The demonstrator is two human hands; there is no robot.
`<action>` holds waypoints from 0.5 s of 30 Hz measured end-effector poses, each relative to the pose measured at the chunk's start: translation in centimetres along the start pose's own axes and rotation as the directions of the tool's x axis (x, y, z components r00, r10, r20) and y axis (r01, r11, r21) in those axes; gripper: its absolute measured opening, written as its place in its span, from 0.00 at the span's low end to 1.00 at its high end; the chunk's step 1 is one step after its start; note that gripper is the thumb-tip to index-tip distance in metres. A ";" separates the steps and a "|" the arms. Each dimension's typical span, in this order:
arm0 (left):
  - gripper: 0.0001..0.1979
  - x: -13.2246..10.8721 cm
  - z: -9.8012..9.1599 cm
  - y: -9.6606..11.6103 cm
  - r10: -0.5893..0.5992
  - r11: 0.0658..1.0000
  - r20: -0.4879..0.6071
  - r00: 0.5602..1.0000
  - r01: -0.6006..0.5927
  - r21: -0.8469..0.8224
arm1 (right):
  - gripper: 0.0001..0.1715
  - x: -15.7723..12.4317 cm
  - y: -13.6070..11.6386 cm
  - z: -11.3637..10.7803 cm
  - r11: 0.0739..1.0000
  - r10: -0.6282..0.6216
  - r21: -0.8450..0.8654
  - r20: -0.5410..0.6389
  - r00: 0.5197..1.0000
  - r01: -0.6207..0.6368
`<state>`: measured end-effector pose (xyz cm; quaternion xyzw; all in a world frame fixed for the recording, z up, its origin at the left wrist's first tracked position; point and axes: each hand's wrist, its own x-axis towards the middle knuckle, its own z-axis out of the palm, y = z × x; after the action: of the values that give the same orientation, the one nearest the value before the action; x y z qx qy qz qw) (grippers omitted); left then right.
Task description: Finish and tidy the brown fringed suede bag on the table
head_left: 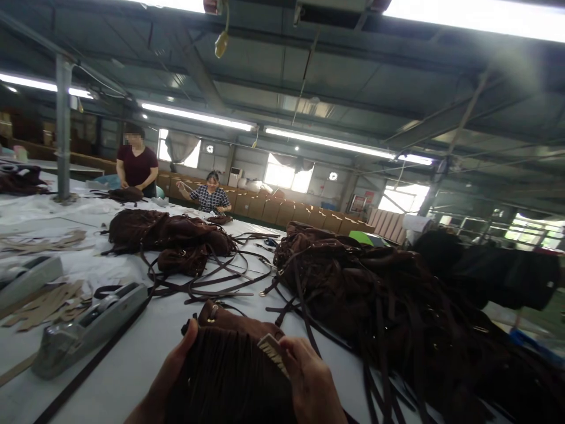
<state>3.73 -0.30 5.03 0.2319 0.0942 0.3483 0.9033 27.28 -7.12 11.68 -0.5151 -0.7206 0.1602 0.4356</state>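
My left hand (170, 374) grips the left edge of a dark brown fringed leather bag (233, 371), with the thumb lying along its upper corner. The bag is tilted up close in front of me, and thin strips hang down its front. In my right hand (309, 377) is a small beige brush (273, 353) with a row of pale bristles or teeth. The fingers close around its lower end. It lies against or just over the bag's right side; contact cannot be made out. My left fingers are hidden behind the bag.
A large heap of brown leather bags (344, 277) with trailing straps covers the right. More bags (168, 232) lie ahead. Tape dispensers (88, 330) and beige strips (48, 303) are on the left. Two people (136, 159) work across the white table (154, 335).
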 end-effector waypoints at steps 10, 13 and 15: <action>0.34 -0.4 -0.1 -0.8 -0.031 1.000 0.015 0.999 0.031 0.002 | 0.16 1.9 -1.2 -0.4 0.906 -0.248 -0.177 0.518 0.819 0.386; 0.35 -0.4 0.0 -1.0 -0.028 0.999 -0.008 1.000 0.027 -0.027 | 0.15 2.2 -1.6 -1.0 0.899 -0.271 -0.128 0.591 0.760 0.419; 0.34 -0.4 0.2 -1.2 -0.013 1.000 -0.036 0.999 0.012 -0.029 | 0.14 2.3 -1.8 -1.3 0.899 -0.268 -0.109 0.628 0.731 0.424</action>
<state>4.20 -1.46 4.60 0.2121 0.1068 0.3480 0.9069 27.03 -6.14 14.74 -0.3428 -0.9182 0.1396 0.1410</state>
